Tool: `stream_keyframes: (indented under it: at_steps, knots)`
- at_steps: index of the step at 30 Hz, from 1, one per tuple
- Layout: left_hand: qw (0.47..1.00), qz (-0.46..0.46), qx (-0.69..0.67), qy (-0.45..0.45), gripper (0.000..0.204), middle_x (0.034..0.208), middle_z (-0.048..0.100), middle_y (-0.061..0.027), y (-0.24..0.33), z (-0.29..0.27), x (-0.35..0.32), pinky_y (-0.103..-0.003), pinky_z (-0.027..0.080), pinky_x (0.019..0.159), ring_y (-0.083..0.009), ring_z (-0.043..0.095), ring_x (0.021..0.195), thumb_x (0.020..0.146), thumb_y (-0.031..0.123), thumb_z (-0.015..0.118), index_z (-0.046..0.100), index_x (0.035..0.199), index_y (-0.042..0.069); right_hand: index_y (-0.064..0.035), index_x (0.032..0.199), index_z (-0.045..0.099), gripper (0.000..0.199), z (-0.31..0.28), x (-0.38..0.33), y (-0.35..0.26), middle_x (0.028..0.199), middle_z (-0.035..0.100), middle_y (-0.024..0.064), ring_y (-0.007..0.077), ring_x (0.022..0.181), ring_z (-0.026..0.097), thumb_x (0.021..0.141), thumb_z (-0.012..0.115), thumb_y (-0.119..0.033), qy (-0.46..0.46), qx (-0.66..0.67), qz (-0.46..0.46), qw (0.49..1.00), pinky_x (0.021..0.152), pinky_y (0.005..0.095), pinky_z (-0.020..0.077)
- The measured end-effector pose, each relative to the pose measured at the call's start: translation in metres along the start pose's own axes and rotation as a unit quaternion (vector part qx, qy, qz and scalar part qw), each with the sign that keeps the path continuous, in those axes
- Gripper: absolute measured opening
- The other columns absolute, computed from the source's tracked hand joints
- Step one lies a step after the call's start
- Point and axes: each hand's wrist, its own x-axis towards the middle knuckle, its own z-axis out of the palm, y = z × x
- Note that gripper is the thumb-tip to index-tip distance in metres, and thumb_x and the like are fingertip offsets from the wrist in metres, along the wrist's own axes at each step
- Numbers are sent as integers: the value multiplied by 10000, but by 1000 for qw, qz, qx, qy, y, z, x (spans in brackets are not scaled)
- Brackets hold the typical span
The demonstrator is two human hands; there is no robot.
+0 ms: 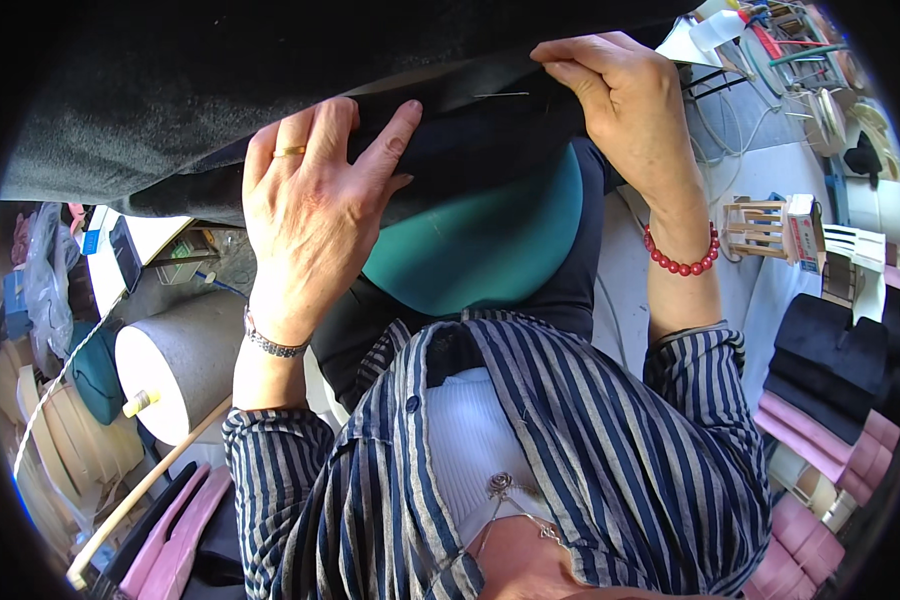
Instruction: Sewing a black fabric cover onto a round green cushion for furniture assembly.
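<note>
A large piece of dark grey-black fabric (220, 90) spreads across the top of the view. My left hand (315, 205), with a gold ring and a metal bracelet, lies flat with spread fingers on its lower folded edge. My right hand (620, 95), with a red bead bracelet on the wrist, pinches the fabric edge further right. A thin needle (500, 95) sticks out of the cloth just left of those fingers. Below the fabric sits a teal rounded cushion (480, 240).
A white foam roll (175, 360) and a wooden stick (140, 490) lie at lower left. Pink and black padded pieces (825, 400) are stacked at right. A small wooden rack (760, 228) and a white bottle (718, 28) stand at upper right.
</note>
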Motion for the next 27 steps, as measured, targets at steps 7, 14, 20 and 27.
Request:
stream_keyframes:
  at_steps: [7,14,20,27]
  knots:
    - [1000,8,11,24,529,1109,531,-21,-2,2,-2,-341,385,872,-192,503,1028,707,268,711,589,1222,280,-4,806,654,63,10,5,-20,790,634,102,253,760,626,751,681,-13,3,13,-69,998,656,303,506]
    - [999,10,7,34,503,1175,529,1,0,4,-2,-346,390,891,-193,498,1044,714,243,704,600,1207,243,-7,738,621,62,18,3,-15,730,613,94,249,735,620,731,673,26,-28,-86,-78,993,633,324,506]
    - [999,9,7,31,495,1130,549,-4,2,2,-3,-350,384,900,-198,501,1040,719,221,698,603,1205,208,-44,710,604,107,21,4,-12,672,578,66,223,712,594,661,619,50,-9,-95,-95,991,633,328,511]
    - [999,9,-3,43,487,1067,563,-16,0,6,-4,-359,374,912,-197,504,1041,725,205,690,604,1204,184,-15,843,674,57,0,5,-6,817,658,96,251,753,646,788,659,-22,15,-34,-61,997,669,322,519]
